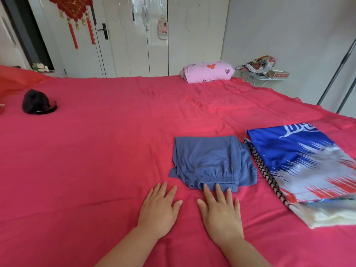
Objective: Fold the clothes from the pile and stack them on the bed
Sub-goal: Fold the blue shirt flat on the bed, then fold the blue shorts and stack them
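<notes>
Where the right hand's (221,212) fingertips (218,188) end, they rest on the near edge of the folded blue garment (210,160), a soft, matte knit folded into a rough rectangle. Its gathered elastic waistband (219,179) puckers along the side closest to the hands. The fabric lies in a few loose layers, and the corner ahead of the gap between the hands flares out a little from the fold. It sits flat on the bed (96,151), just ahead of the right hand.

Both hands lie palm down with fingers straight and slightly spread, gripping nothing. The left hand (159,211) presses only the bed sheet, just beside the garment's near corner without touching it, and a narrow strip of sheet shows between the two hands. The sheet is a deep pinkish-red cloth, smooth near the hands and creased into shallow ripples farther ahead.

Out beyond the right hand, just beside the blue garment, lies a glossy sports jersey (300,162) in blue, white and red jagged streaks. A black-and-white patterned band (265,174) runs along the edge nearest the hands. A cream cloth (327,218) pokes out from beneath its near end.

Far ahead of the right hand, a plump pink pillow (208,72) printed with hearts rests at the bed's far edge. Far off beyond the left hand sits a dark, rounded bundle (36,102). Glossy white wardrobe doors (134,45) stand behind the bed, and a red tasselled ornament (75,14) hangs on them.
</notes>
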Available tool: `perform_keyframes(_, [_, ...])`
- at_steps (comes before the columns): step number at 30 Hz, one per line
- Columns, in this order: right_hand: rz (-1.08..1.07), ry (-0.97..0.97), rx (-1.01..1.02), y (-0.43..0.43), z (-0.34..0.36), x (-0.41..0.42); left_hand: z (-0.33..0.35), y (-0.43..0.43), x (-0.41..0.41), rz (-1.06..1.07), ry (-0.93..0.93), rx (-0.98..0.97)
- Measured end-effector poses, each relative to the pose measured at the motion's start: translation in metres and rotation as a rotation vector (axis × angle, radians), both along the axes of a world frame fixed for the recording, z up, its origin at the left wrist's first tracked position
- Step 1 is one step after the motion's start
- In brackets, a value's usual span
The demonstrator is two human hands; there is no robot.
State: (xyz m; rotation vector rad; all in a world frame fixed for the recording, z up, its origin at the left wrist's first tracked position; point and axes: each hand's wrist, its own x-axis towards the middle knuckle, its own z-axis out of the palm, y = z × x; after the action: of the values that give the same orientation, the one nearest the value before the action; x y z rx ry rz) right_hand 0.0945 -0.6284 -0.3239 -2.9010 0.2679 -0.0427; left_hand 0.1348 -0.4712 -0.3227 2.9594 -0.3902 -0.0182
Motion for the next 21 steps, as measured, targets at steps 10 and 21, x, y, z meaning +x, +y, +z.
perform_keyframes(10, [0.381, 0.151, 0.092, 0.174, 0.018, -0.060, 0.019, 0.178, -0.107, 0.329, 0.066, 0.047])
perform_keyframes(21, [0.607, -0.008, -0.116, 0.336, 0.012, -0.002, 0.012, 0.354, -0.103, 0.616, 0.012, 0.030])
